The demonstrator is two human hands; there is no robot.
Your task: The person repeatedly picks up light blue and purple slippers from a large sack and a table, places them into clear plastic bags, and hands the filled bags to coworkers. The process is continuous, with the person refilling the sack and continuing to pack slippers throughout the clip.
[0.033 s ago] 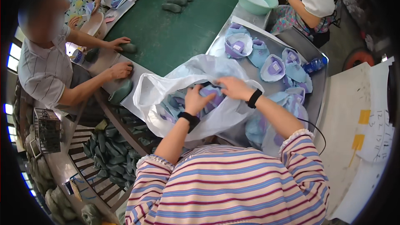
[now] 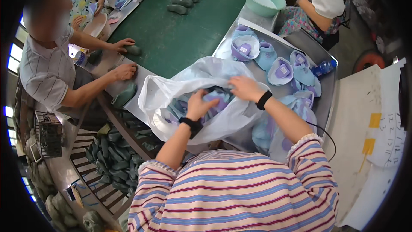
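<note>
A white, translucent plastic bag [image 2: 156, 91] lies with its mouth spread at the near edge of the worktop. Inside it are several soft pieces in light blue and purple, which look like shoe uppers. My left hand [image 2: 200, 105] reaches into the mouth, its thumb held apart from the fingers beside a purple upper [image 2: 221, 101]. At the bag's right rim is my right hand [image 2: 247, 89], fingers apart and pointing inward near the same upper. Both wrists carry black bands. Folds of plastic hide the deeper contents.
A metal tray [image 2: 328, 87] on the right bears blue-purple uppers [image 2: 281, 71] and a blue bottle [image 2: 325, 67]. Dark green shoe forms [image 2: 177, 8] line the green surface [image 2: 171, 38]. A co-worker's hands [image 2: 124, 72] are at left. Beyond stands a green basin [image 2: 265, 0].
My left hand has shifted slightly left and back. My right hand has moved a little to the right, off the purple upper toward the bag's rim.
</note>
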